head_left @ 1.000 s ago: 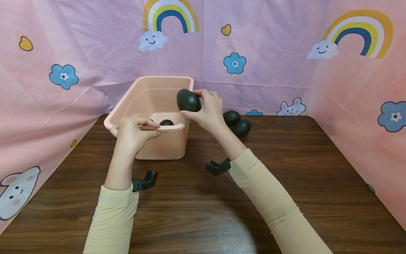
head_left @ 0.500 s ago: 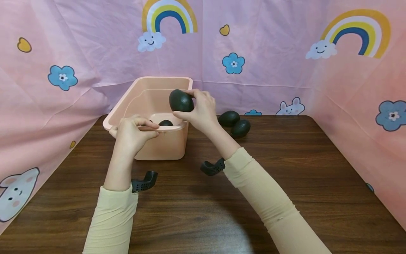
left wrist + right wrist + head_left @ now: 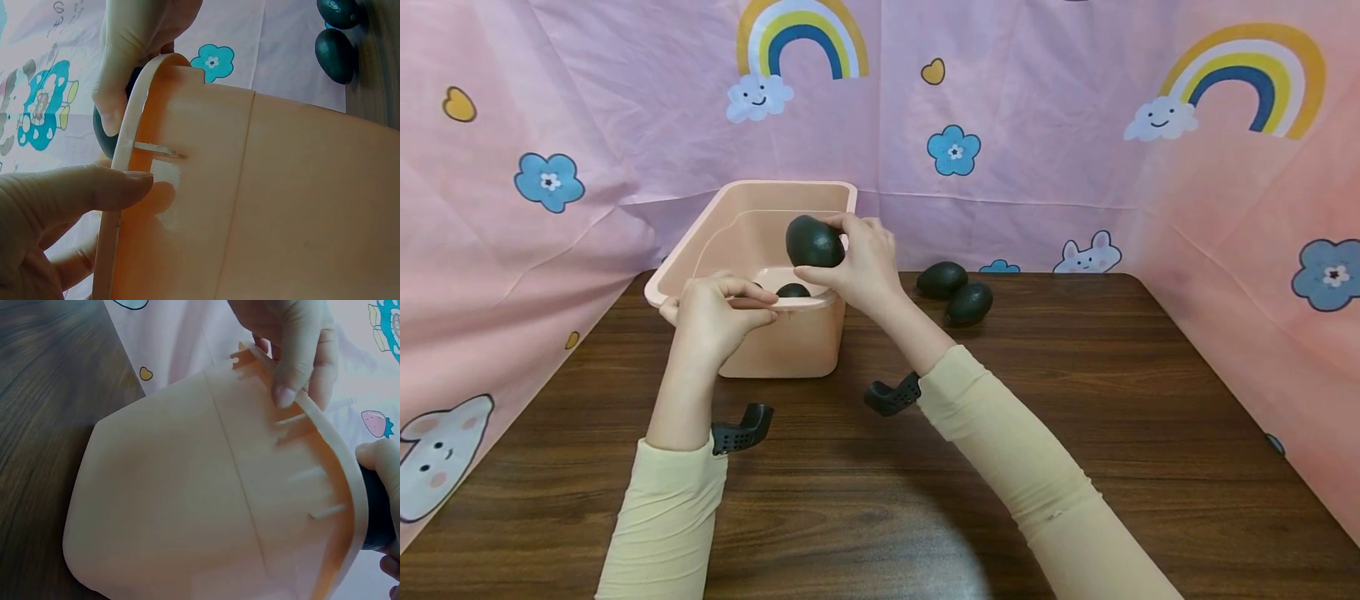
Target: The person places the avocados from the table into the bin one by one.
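My right hand (image 3: 865, 265) grips a dark green avocado (image 3: 814, 242) above the near right part of a peach plastic bin (image 3: 782, 350). In the right wrist view the held avocado (image 3: 377, 509) shows just past the bin's rim. My left hand (image 3: 706, 321) pinches the bin's near rim, its thumb outside the wall, as the left wrist view shows of the left hand (image 3: 69, 206). Inside the bin a dark avocado (image 3: 793, 290) shows its top over the rim; another dark bit beside it is mostly hidden by the left fingers.
Two more avocados, a back one (image 3: 942, 280) and a front one (image 3: 969, 303), lie side by side on the brown wooden table (image 3: 1075, 433), right of the bin. A pink patterned cloth (image 3: 1037, 108) stands around the back and sides.
My right hand has carried the avocado leftward, from the bin's right edge to over its opening. The left hand keeps its place on the rim.
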`<state>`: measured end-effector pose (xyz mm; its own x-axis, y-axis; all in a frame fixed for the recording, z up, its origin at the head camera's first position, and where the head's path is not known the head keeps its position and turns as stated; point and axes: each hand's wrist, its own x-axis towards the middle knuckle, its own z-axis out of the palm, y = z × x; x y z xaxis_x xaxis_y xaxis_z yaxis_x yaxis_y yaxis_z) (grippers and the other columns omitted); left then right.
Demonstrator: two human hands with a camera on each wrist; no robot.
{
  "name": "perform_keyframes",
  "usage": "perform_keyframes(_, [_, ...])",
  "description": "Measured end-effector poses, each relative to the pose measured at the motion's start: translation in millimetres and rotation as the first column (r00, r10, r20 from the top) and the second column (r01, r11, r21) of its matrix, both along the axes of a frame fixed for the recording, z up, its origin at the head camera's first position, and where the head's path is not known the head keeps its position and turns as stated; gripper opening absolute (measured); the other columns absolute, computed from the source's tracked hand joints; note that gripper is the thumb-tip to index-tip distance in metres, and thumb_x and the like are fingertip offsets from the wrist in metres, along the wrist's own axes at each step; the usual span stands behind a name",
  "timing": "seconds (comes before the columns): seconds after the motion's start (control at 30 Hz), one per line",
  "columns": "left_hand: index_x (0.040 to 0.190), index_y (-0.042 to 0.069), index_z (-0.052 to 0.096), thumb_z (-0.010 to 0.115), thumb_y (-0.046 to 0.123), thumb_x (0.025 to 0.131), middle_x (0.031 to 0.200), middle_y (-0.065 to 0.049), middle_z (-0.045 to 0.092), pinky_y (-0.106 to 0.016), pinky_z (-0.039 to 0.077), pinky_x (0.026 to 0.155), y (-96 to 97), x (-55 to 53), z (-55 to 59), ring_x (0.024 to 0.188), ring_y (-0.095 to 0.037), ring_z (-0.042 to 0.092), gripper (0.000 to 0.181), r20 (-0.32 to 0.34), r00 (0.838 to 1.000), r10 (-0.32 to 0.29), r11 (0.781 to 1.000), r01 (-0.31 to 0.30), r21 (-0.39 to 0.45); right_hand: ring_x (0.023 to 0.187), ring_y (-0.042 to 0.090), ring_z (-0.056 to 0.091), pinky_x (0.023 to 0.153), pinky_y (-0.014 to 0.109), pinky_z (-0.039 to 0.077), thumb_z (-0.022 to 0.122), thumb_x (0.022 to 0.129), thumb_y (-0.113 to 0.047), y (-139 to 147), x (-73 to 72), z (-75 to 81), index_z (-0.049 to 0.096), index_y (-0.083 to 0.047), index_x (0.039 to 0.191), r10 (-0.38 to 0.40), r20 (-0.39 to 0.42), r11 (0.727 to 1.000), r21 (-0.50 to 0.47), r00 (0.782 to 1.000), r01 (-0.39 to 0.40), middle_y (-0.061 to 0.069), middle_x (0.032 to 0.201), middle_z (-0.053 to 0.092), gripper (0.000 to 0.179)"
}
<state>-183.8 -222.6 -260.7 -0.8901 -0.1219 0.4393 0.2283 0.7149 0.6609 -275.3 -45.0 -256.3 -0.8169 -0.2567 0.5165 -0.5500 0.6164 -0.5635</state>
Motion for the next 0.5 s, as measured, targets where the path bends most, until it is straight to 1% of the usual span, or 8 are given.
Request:
perform_keyframes(0.23, [0.084, 0.007, 0.077, 0.085, 0.007, 0.069, 0.096, -0.008, 0.067, -0.058, 0.002, 0.093, -0.3, -0.8, -0.3, 0.103, -0.027, 0.052, 0.017, 0.005, 1.000, 0.000, 1.000, 0.000, -0.006, 0.113, 0.015, 0.041, 0.099, 0.031, 0.024, 0.083, 0.069, -0.047, -4.8, 0.5, -2.6, 0.060, -0.015, 0.123, 0.005, 0.004, 1.000, 0.010, 1.000, -0.005, -0.005, 0.113, 0.062, 0.067])
perform_keyframes(0.5, [0.084, 0.006, 0.077, 0.084, 0.006, 0.070, 0.096, -0.008, 0.068, -0.058, 0.001, 0.092, -0.6, -1.1, -0.4, 0.104, -0.026, 0.052, 0.016, 0.009, 1.000, -0.006, 1.000, 0.006, 0.000, 0.107, 0.014, 0.043, 0.098, 0.031, 0.024, 0.083, 0.069, -0.047, -8.2, 0.7, -6.2, 0.059, -0.015, 0.123, 0.021, 0.018, 1.000, 0.013, 1.000, -0.021, -0.004, 0.108, 0.062, 0.067])
